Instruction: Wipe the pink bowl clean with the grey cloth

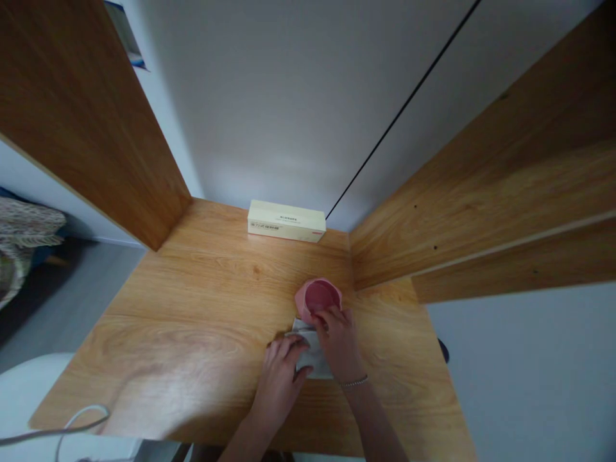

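A pink cup (318,298) stands on the wooden desk (202,308), its open mouth facing up. My right hand (339,341) grips its near rim with curled fingers. A folded grey-white cloth (312,351) lies on the desk just in front of the cup, partly under both hands. My left hand (282,371) rests on the cloth's left edge, fingers bent down and pressing it. A thin bracelet sits on my right wrist.
A long cream box (285,221) lies at the back of the desk against the white wall. Wooden side panels rise on the left (91,122) and right (481,192). A white cable (72,425) loops off the near left corner.
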{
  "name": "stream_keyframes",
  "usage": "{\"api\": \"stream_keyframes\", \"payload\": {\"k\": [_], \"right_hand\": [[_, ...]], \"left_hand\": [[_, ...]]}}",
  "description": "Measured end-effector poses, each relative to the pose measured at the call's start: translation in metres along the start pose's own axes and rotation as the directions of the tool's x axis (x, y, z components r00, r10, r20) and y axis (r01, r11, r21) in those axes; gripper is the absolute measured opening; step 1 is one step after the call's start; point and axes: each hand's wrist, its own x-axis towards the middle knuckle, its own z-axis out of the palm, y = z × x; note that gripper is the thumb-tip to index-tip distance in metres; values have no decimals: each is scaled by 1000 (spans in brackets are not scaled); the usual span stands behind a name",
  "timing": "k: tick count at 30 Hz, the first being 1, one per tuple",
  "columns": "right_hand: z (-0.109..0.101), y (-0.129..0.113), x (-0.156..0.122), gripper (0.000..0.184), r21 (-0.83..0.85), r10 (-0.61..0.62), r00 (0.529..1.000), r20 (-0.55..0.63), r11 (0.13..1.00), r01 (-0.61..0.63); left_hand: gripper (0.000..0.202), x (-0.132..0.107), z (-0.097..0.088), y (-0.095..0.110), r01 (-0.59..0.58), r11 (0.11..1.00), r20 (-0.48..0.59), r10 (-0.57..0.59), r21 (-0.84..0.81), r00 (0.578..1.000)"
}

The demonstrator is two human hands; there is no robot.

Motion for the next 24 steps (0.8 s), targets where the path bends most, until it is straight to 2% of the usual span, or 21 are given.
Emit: {"api": "stream_keyframes", "payload": {"k": [5,9,12,15,17,21,24], "right_hand": [[-4,5,-12,25,-2,42,999,-22,999,-42],[-2,-8,-23,28,103,89,984,-152,992,-74],[6,-27,-37,33,176,67,982,-175,984,-36],[17,-39,-54,33,213,32,985,-169,977,4],[23,-36,-66,34,215,53,979,-196,977,-10],[24,-21,-83,35,226,111,958,-263,973,-50],[26,-27,-86,42,302,26,989,-148,953,20]], "left_hand": [[33,3,-2,-2,15,998,26,-16,59,1000],[29,1,-9,-4,-40,999,26,40,14,999],[30,-1,-17,-12,-53,999,-71,53,7,996],[35,-1,-30,-27,-11,998,-213,25,65,977],[38,-2,-42,-37,23,992,-297,15,122,955],[46,-8,-64,-55,83,966,-382,18,245,924],[50,-14,-69,-66,122,933,-403,27,339,915]]}}
